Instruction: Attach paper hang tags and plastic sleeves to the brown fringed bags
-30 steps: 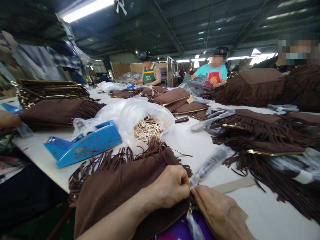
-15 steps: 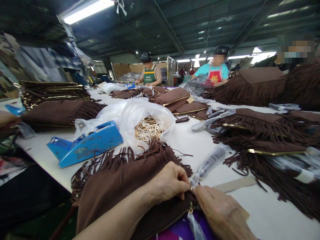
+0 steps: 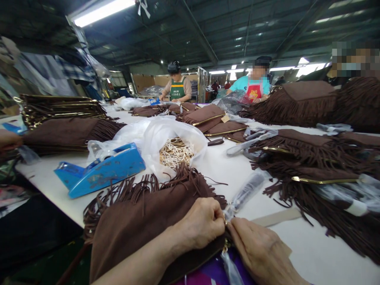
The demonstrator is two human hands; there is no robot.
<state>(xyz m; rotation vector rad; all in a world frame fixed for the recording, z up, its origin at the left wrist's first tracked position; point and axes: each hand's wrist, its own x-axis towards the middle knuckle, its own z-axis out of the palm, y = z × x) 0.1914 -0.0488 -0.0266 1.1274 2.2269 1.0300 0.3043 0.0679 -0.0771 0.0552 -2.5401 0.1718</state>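
A dark brown fringed bag [image 3: 130, 221] lies in front of me, fringe pointing away. At its right corner my left hand [image 3: 203, 221] is closed, fingertips pinching a small gold metal fitting [image 3: 226, 219]. My right hand [image 3: 258, 245] meets it from the other side, thumb and fingers pressed together on the same fitting. Fingers partly hide the fitting, so its exact form is unclear. A plastic-wrapped strap [image 3: 247, 192] stretches away from that spot. Below the hands, a zip pull in a clear plastic sleeve [image 3: 230, 265] hangs over purple fabric [image 3: 202, 275].
A blue tape dispenser [image 3: 103, 170] stands left of a white plastic bag [image 3: 151, 138] holding tags with white strings [image 3: 176, 154]. Stacked brown bags [image 3: 62, 132] rise at left; fringed bags [image 3: 320, 174] pile up at right. Two co-workers [image 3: 178, 89] stand across the white table [image 3: 335, 253].
Both hands stay at the bag's corner, with my left fist turned slightly and shifted a little lower. The view has shifted slightly; the bag lies as before.
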